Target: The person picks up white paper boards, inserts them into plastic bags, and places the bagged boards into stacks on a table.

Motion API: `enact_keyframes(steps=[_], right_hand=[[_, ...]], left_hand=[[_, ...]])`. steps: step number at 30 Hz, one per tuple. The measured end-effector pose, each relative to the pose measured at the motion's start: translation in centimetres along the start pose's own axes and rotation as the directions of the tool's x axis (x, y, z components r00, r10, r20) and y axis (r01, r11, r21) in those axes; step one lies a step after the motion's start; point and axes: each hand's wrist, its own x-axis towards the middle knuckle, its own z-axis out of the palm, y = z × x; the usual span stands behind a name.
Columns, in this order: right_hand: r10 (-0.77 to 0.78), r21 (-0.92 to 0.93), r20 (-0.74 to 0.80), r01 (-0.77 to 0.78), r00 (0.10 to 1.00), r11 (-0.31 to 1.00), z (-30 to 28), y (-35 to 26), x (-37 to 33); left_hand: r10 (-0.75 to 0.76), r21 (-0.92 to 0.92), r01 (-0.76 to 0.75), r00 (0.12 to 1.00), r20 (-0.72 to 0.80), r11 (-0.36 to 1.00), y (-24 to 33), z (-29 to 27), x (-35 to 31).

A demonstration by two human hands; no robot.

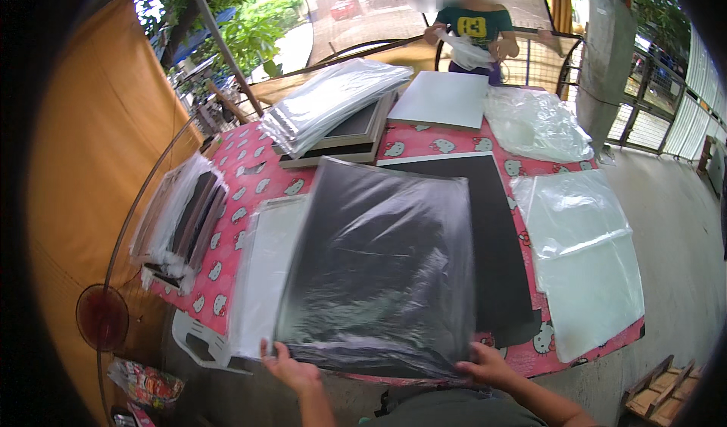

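Flat black rectangular panel in clear plastic film [379, 268] runs long axis straight away from both hands, left hand [291, 368] and right hand [485, 362] each gripping a near corner, equally close.

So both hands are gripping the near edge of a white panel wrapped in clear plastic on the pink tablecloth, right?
Not quite: the panel is black, not white. The head view shows the left hand and right hand gripping its near edge, with clear plastic around it, over the pink tablecloth.
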Motion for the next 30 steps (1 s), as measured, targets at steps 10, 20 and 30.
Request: enact_keyframes(steps=[10,20,30], right_hand=[[0.086,-0.02,0.335,-0.084,0.938,0.996,14.2,-6.6,9.8],[-0.031,-0.379,-0.573,-0.231,0.819,0.896,-9.6,-3.8,-0.9],[-0.212,-0.416,-0.864,-0.414,0.456,0.81,-26.2,5.2,-11.0]], left_hand=[[0.31,0.396,-0.175,0.899,-0.308,0.901,-0.7,-11.0,17.0],[0.448,0.938,0.29,0.825,-0.345,0.189,0.1,-8.5,19.0],[-0.373,0.445,0.031,0.598,0.709,0.895,-5.7,15.9,0.0]])
